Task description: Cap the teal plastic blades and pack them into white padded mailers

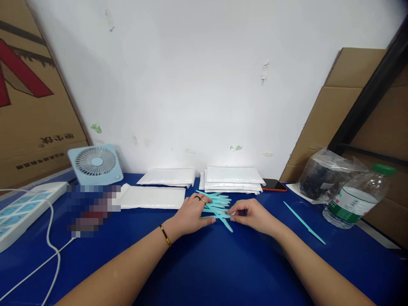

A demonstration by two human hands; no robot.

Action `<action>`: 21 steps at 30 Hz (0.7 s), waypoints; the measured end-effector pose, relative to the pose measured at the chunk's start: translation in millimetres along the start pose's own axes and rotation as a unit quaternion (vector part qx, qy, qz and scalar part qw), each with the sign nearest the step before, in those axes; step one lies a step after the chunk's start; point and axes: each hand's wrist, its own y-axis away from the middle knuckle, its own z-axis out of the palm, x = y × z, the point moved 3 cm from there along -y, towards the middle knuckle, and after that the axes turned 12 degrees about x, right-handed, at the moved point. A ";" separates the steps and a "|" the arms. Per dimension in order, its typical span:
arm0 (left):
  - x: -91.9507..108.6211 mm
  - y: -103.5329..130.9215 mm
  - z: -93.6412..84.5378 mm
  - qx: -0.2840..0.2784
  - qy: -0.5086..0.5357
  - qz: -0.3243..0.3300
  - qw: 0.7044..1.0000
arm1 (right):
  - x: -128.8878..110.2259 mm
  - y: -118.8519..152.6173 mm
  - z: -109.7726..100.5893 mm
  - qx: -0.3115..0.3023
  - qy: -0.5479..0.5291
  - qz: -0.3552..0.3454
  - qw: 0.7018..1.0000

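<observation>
Clock centred on the pile, 12 toward the wall. Pile of teal sticks (pixel 220 205) sits fanned and crossed on the blue table (pixel 204 272), between both hands; one stick pokes out at 5 o'clock. Left hand (pixel 192 213) at 9 o'clock, palm down, part open: fingers lie over the pile, thumb apart at its near edge, no separate grip visible. Right hand (pixel 249 214) at 3 o'clock: fingers curled, thumb and index nearly together at the end of a single stick (pixel 224 216), pinching it. Lone teal stick (pixel 302 221) lies well apart just past 3 o'clock, slanted, stepped partway along. White packets: a stack (pixel 234 175) at 1 o'clock, more packets (pixel 166 175) at 10 o'clock, and one flat packet (pixel 156 197) just past 9 o'clock, near the left hand. Phone (pixel 274 185) at 2 o'clock, beside the stack. Clear plastic bag (pixel 315 172) with something dark inside between 2 and 3, bottle with green cap (pixel 358 199) at 3. Light-blue fan (pixel 96 163) between 9 and 10, power strip (pixel 24 219) around 9, white cables (pixel 56 248) between 8 and 9. Item by the flat packet is pixelated, can't tell.
</observation>
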 end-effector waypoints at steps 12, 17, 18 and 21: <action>1.1 -24.5 8.4 -0.082 -0.181 0.052 0.979 | 19.7 3.3 6.3 -0.006 0.189 -0.017 0.982; 29.1 -16.9 12.8 -0.086 -0.211 0.078 0.971 | 20.6 3.0 10.0 -0.021 0.189 -0.023 0.981; 33.1 -16.1 13.1 -0.090 -0.210 0.073 0.971 | 17.8 3.1 10.4 -0.021 0.189 -0.032 0.981; 38.8 -16.4 12.5 -0.108 -0.207 0.047 0.971 | 7.1 3.5 12.5 -0.022 0.187 -0.061 0.980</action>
